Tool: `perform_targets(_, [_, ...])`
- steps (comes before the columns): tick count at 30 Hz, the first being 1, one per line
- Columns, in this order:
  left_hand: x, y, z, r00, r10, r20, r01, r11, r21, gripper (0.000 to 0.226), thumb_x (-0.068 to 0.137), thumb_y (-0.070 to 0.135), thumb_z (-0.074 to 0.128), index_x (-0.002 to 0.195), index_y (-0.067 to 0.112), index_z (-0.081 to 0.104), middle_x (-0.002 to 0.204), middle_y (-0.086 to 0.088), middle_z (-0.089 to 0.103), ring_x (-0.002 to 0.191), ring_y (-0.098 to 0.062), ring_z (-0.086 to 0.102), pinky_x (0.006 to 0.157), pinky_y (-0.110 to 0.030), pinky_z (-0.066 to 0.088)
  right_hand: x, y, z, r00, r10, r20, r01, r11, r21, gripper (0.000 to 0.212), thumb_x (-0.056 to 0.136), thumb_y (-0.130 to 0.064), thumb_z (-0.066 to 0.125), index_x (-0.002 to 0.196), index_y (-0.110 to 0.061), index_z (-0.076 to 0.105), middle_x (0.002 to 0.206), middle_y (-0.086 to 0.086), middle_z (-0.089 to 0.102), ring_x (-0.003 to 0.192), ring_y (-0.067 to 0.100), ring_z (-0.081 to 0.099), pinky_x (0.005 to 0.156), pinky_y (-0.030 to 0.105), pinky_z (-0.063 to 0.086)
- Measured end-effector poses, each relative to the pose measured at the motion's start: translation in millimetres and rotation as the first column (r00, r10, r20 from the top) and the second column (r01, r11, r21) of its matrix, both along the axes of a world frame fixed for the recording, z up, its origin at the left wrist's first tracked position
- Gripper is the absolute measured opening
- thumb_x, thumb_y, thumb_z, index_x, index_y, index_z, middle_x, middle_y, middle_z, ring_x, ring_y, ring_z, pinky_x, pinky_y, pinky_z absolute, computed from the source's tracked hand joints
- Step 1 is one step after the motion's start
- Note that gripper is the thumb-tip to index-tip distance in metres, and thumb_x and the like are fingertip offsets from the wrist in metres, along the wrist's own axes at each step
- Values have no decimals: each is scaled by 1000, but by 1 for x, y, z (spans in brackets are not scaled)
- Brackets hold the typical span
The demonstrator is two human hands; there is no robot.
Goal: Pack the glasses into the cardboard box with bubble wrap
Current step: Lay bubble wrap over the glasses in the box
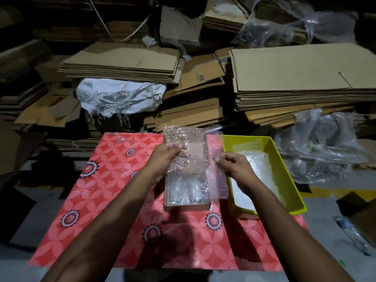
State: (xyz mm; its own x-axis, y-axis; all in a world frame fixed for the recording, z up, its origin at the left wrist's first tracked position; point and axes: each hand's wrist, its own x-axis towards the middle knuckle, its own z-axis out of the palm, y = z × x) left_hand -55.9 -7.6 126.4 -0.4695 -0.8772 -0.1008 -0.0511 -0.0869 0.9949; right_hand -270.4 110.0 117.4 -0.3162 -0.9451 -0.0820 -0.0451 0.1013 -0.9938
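Head view looks straight down at both hands working over a small cardboard box (187, 206) that sits on a red floral cloth (105, 180) spread over the table. The left hand (162, 159) has its fingers curled, pinching the left edge of a sheet of bubble wrap (185, 143), and the right hand (234, 167) pinches the opposite edge between thumb and fingertips, so the sheet is held up and stretched just above the box. Through the plastic you can make out the glasses (183, 192) lying on their sides inside the box, looks like two rims at the near end, though the wrap blurs them so I can't be sure of the count. Just beside the box on the right is a yellow-green plastic tray (284, 159) with more clear wrap lying in it. Behind the table it's stacks of flattened cardboard (295, 78), a frayed white sack (120, 98) and some crumpled clear plastic bags (321, 151) off to the right.
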Motion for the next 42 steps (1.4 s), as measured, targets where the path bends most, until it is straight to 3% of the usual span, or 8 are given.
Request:
perform_targets(6, [30,-6,-8,997,-72,27,72,997,10,32,85,6,75,116,8,66,100,-10,77,98,-19,73,80,-25,55,12,-11,11,991,3,136,-5,1000,15,8,105,-14,49,101,-8,52,62,-6,57,42,0,51,38,14,37])
perform_targets(10, [36,-10,-1,999,12,36,-10,999,-47,24,87,2,71,110,9,69,99,-7,77,97,-20,73,79,-26,59,11,-18,11,983,177,-43,-175,984,45,12,96,-8,64,108,-8,62,88,8,77,72,20,65,62,30,44])
perform_targets(14, [44,-19,7,999,11,-38,-12,1000,-25,54,78,23,84,125,6,64,118,-11,72,109,-23,69,95,-34,53,11,-26,14,992,112,-63,-112,994,-8,11,96,-3,61,88,-11,63,59,-10,59,52,4,48,51,21,36])
perform_targets(18, [45,-20,9,1000,28,-13,-28,998,-62,15,90,-2,66,104,4,68,88,-2,73,76,-6,70,73,-21,54,0,-30,12,992,125,-16,-126,991,-41,6,98,-4,60,99,-8,63,67,-6,56,54,4,46,48,16,36])
perform_targets(22, [46,-24,11,996,81,23,-76,985,-157,13,95,3,63,107,6,67,67,8,70,54,0,60,51,-17,45,-5,-30,14,994,105,-23,-107,991,-83,16,97,2,58,108,-4,67,84,-1,70,69,3,62,62,18,45])
perform_targets(30, [45,-26,15,993,59,-100,-74,986,-151,14,90,-9,61,91,1,71,83,-5,73,73,-13,68,66,-21,54,-8,-31,23,978,70,198,-41,988,-149,22,89,10,51,82,-2,67,73,4,71,64,14,67,56,23,54])
perform_targets(36, [42,-16,22,972,54,-228,-88,986,-142,34,97,12,39,88,1,70,95,-10,73,95,-13,69,83,-18,52,-11,-30,22,969,75,236,-20,974,-228,40,89,-23,43,70,-12,76,83,8,72,85,17,65,83,31,46])
perform_targets(42, [40,-11,24,995,81,-51,-91,966,-243,13,88,4,71,98,13,73,98,2,74,85,-8,66,76,-23,54,-9,-29,22,998,42,35,-30,956,-292,15,77,-13,82,68,-13,70,71,6,68,72,18,64,68,27,53])
